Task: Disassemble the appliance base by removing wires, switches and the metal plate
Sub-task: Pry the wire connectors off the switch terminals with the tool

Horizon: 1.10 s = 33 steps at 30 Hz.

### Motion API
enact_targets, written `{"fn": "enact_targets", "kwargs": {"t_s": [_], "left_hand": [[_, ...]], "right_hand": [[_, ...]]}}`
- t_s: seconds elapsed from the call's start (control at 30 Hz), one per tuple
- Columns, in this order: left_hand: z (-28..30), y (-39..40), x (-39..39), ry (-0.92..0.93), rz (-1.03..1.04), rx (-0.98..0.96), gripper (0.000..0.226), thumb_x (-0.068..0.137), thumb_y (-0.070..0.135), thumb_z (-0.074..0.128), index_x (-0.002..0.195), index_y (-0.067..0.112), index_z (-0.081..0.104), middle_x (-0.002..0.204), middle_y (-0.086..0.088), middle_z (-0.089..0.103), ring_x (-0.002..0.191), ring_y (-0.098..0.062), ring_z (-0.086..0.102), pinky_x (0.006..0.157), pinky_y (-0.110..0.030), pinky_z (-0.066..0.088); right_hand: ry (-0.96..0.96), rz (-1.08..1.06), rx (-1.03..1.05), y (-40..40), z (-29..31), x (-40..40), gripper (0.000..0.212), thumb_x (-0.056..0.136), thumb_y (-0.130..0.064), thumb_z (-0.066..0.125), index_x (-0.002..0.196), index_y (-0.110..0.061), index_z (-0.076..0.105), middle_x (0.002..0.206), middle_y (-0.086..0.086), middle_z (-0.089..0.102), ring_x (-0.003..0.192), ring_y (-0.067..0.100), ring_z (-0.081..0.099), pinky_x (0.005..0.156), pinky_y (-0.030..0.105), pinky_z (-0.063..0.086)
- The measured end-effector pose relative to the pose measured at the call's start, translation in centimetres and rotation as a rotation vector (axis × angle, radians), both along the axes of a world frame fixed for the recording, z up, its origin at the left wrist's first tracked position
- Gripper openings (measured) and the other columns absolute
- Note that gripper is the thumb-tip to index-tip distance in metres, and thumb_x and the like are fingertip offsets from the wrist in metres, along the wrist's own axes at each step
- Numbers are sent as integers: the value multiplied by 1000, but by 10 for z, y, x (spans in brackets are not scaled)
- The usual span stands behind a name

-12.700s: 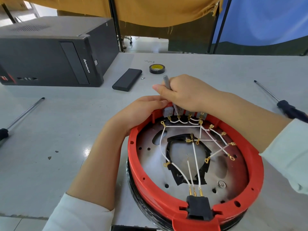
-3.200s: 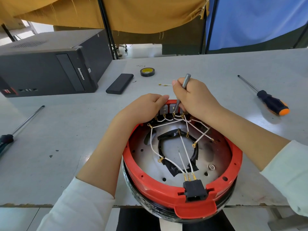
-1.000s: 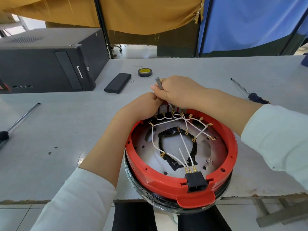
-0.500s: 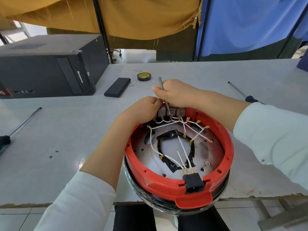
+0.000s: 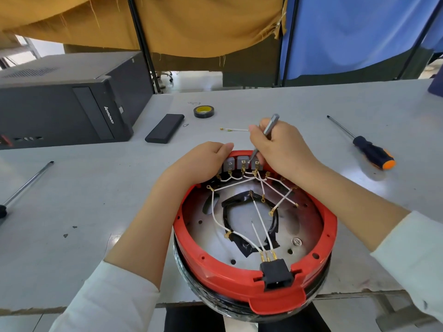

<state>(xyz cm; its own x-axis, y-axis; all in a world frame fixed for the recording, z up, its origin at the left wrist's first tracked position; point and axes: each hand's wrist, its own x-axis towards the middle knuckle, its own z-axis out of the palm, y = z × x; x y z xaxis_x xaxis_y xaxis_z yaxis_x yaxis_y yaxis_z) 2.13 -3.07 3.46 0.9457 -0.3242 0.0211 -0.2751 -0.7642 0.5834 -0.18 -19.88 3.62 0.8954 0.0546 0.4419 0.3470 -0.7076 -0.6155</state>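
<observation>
I am sitting at a grey table (image 5: pixel 72 188) with a round red appliance base (image 5: pixel 254 279) at its near edge, its open side up. My left hand (image 5: pixel 199 164) is curling over the far rim, gripping it beside three grey switches (image 5: pixel 242 162). My right hand (image 5: pixel 280 149) is pinching a thin grey tool (image 5: pixel 269 128) like a pen, its tip touching the middle switch. White wires (image 5: pixel 261 190) are fanning from the switches across the metal plate (image 5: pixel 302 226) to a black socket (image 5: pixel 275 274).
</observation>
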Motion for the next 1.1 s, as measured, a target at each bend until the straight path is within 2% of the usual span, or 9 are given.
{"fn": "enact_targets", "kwargs": {"t_s": [0.03,0.17,0.23,0.37,0.53,0.7,0.83,0.97,1.1], "left_hand": [[-1,0,1,-6,0,1,51,101,44,29,98,5,61,74,-1,55,73,-16,51,65,-27,34],[-4,1,4,-31,10,-3,51,101,45,29,105,7,62,90,-11,63,82,-20,53,65,-18,34],[-4,2,4,-41,11,-2,49,101,46,29,102,8,61,91,-12,64,82,-20,54,65,-14,32],[-5,1,4,-51,0,-2,50,101,44,30,104,7,62,93,-9,64,85,-19,55,67,-27,36],[-5,0,4,-58,3,8,53,101,43,30,103,2,62,67,0,52,64,-11,47,63,-19,35],[-4,0,4,-62,4,24,50,101,43,29,89,4,58,65,1,48,61,-10,45,59,-21,34],[-3,-1,3,-55,-9,34,51,102,42,28,92,2,59,62,2,46,60,-9,44,58,-21,33],[-2,-1,2,-65,-6,40,47,102,41,29,70,12,47,59,2,42,57,-10,41,55,-24,31],[-4,0,3,-59,-2,20,51,102,41,29,89,2,59,64,1,48,61,-11,44,60,-23,35]], "right_hand": [[-1,-1,3,0,-1,2,40,98,-33,42,64,-11,45,55,8,59,47,13,52,52,22,41],[9,15,12,2,-3,4,40,96,-34,44,61,-16,40,54,9,61,52,18,55,56,28,42],[2,39,23,3,-4,2,39,96,-34,46,62,-17,38,52,7,60,49,16,53,53,25,40],[-29,79,5,5,-5,0,40,97,-31,46,60,-22,33,48,-1,51,45,11,49,48,16,35],[-19,92,-48,9,1,0,39,97,-27,45,61,-19,32,54,3,44,50,17,44,55,32,37],[85,68,-51,12,9,6,36,96,-23,44,62,-15,35,56,9,51,51,21,46,66,39,45],[158,49,-47,14,12,13,35,95,-21,42,62,-15,36,51,5,51,50,18,47,61,33,42],[88,56,-42,11,7,10,36,97,-24,42,62,-16,37,50,2,50,43,10,46,55,27,39],[-67,66,-137,11,-1,4,40,98,-26,42,61,-21,30,52,-1,41,47,11,39,49,19,29]]}}
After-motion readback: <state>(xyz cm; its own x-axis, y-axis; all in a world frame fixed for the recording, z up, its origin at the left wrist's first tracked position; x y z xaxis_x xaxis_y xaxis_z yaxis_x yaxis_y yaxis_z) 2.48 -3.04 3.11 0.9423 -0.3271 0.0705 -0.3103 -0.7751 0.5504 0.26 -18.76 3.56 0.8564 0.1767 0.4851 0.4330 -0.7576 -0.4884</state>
